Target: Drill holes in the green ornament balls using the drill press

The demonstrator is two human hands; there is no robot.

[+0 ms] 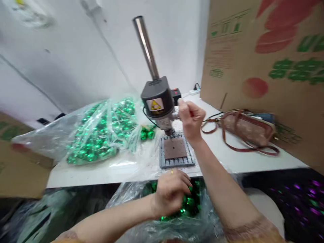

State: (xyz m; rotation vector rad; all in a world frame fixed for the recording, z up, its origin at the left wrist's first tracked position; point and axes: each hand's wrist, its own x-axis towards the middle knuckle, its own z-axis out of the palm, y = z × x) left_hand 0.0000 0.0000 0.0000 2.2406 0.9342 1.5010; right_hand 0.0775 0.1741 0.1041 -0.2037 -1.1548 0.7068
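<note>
Grip of right hand (191,119) was closed on press lever (175,115); left hand (170,192) curled at green balls (190,202) below table (86,176), hold unclear, where loose film (152,233) likely risked snagging fingers.

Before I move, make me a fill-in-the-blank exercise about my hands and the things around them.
The bare left hand is at shiny round balls coloured ____.
The curled right hand is beside the black press head, whose warning triangle is ____.
The brown bag with a long strap lies to the ____ of that press head.
The large printed box behind the bag is made of ____.

Missing words: green; yellow; right; cardboard.
</note>
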